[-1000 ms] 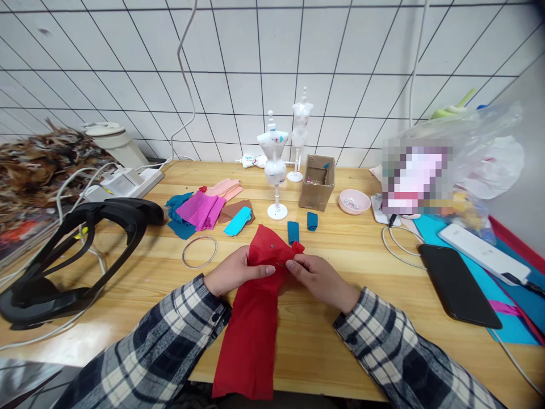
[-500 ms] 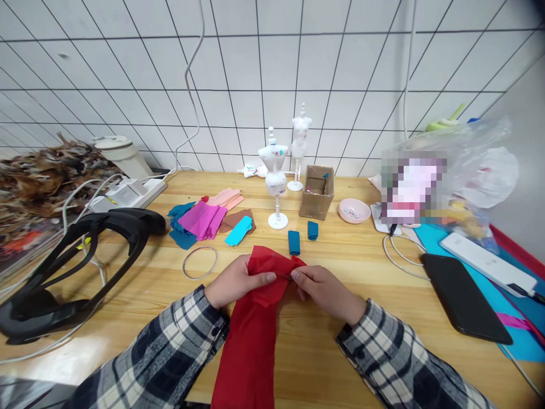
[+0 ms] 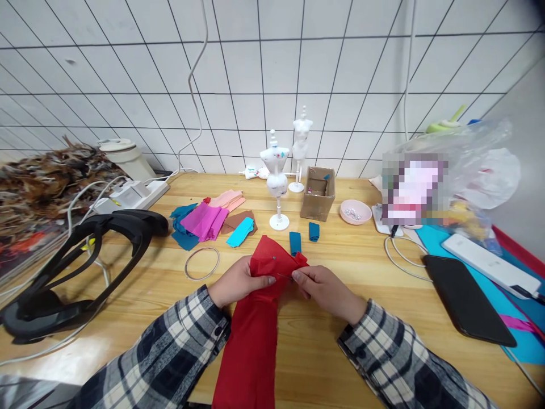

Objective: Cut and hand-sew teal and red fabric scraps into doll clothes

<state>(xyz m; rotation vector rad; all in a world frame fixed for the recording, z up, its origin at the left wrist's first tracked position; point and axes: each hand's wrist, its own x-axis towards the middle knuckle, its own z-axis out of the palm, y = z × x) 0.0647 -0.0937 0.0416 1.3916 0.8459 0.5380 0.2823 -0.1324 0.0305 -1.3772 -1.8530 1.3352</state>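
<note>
A long strip of red cloth [image 3: 252, 341] runs from my hands down over the table's front edge. My left hand [image 3: 236, 282] is closed on its upper end, with the thumb lying on top. My right hand [image 3: 320, 288] pinches at the right side of the cloth. From its fingertips a thin dark pin [image 3: 284, 276], possibly a needle, points left across the red fabric. A small grey bead-like dot [image 3: 273, 258] shows on the raised flap above my left thumb. Right behind the cloth lies a folded dark teal cloth piece [image 3: 295, 243].
Two white mini dress forms [image 3: 278, 184] stand behind, beside an open cardboard box [image 3: 318, 195] and a pink bowl [image 3: 355, 212] of small beads or pins. Coloured cloth pieces [image 3: 204, 220] and a ring [image 3: 202, 263] lie left. A black headset frame [image 3: 140, 250] and black phone [image 3: 468, 298] flank the workspace.
The red flap has lifted and stretched into a smoother peak, and the grey dot shows more clearly. Both hands keep nearly the same place. The whole view has shifted slightly.
</note>
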